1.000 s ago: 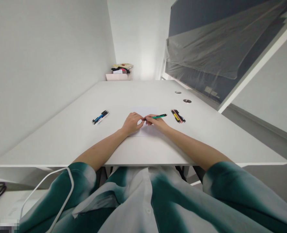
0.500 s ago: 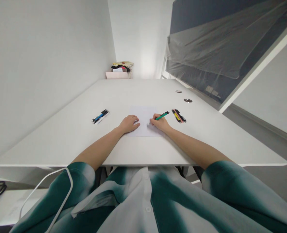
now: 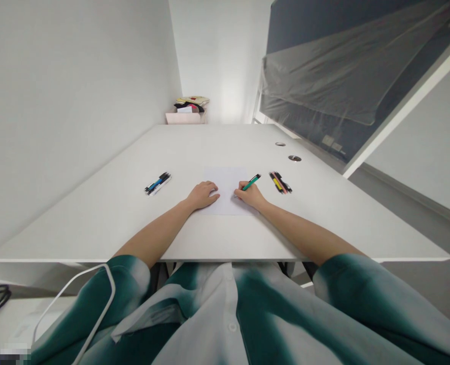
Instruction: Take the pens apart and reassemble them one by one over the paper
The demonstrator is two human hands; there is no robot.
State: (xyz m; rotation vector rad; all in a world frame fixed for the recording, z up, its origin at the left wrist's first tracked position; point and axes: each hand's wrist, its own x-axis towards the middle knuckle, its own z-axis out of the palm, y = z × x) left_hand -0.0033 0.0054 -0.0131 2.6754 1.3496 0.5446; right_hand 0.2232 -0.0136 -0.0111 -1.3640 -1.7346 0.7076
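Observation:
A white sheet of paper [image 3: 225, 177] lies on the white table [image 3: 95, 223], in front of me. My left hand [image 3: 203, 195] rests flat on the sheet's left edge, palm down, with its fingers together. My right hand [image 3: 250, 194] lies on the sheet's right side and grips a green pen [image 3: 251, 182]. The pen's tip, hidden at my fingertips, points down at the paper. A bundle of blue and black pens [image 3: 158, 183] lies left of the sheet, and a group of yellow, pink and black pens [image 3: 280, 182] lies to its right.
Two round metal grommets [image 3: 280, 144] [image 3: 295, 158] are set in the table's far right. A pink box with assorted items [image 3: 185, 117] stands beyond the far edge. A plastic-covered dark panel [image 3: 323, 76] hangs at right. A white cable [image 3: 72, 299] lies at lower left.
A second ago my hands met at the sheet's middle, both at the pen. They have since moved apart, the left to the sheet's left edge, the right to its right side, with the pen tilted more upright.

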